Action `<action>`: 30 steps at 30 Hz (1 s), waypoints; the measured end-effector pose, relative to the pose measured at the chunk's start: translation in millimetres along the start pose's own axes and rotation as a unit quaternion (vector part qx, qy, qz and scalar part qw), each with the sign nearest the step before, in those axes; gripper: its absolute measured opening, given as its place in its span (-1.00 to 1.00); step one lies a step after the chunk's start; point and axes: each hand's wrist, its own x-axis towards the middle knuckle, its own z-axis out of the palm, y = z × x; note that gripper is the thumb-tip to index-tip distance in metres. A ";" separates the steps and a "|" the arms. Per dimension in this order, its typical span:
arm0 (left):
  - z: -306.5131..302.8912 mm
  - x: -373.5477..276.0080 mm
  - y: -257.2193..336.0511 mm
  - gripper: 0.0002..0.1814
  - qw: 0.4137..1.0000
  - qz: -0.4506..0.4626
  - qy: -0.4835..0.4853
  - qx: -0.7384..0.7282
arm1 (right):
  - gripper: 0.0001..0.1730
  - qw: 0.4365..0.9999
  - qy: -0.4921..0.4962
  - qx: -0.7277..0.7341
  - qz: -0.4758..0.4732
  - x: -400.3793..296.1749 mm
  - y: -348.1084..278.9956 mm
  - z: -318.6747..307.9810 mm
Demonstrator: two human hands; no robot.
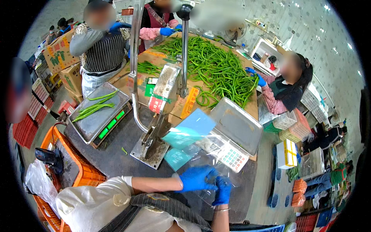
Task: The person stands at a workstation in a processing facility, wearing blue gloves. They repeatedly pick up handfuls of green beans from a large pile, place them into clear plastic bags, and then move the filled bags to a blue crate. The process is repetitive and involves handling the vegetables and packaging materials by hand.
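My left hand (pixel 198 179) and my right hand (pixel 222 190), both in blue gloves, meet over the dark table (pixel 113 162) and grip a clear plastic bag (pixel 203 156) with teal and blue printed panels. The bag lies partly across a scale with a keypad (pixel 233 156) and its metal tray (pixel 237 124). Farther left, several long green peppers (pixel 97 108) rest on another metal weighing tray (pixel 84 127) with green lit displays. A metal bag-neck sealing device (pixel 150 148) stands between the scales. Beyond it lies a large heap of green peppers (pixel 214 63) on cardboard.
Two people stand across the table, and another at the right has blue-gloved hands (pixel 258 76) at the heap. An orange crate (pixel 89 171) with a small black fan (pixel 47 156) stands at the left. A vertical metal pole (pixel 185 49) rises behind the sealing device.
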 end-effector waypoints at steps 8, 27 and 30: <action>31.9 -18.7 -96.1 -0.72 0.999 -0.030 0.008 -0.016 | -0.81 0.926 -0.181 -0.325 0.064 3.3 3.2 -2.9; 21.8 -16.8 -99.3 -0.63 0.982 -0.124 0.032 0.141 | -0.55 0.831 -0.175 -0.527 -0.016 10.3 26.9 -26.8; 10.7 -11.7 -91.9 -0.74 0.986 -0.103 0.094 0.097 | -0.53 0.820 -0.173 -0.545 -0.010 18.2 43.6 -39.1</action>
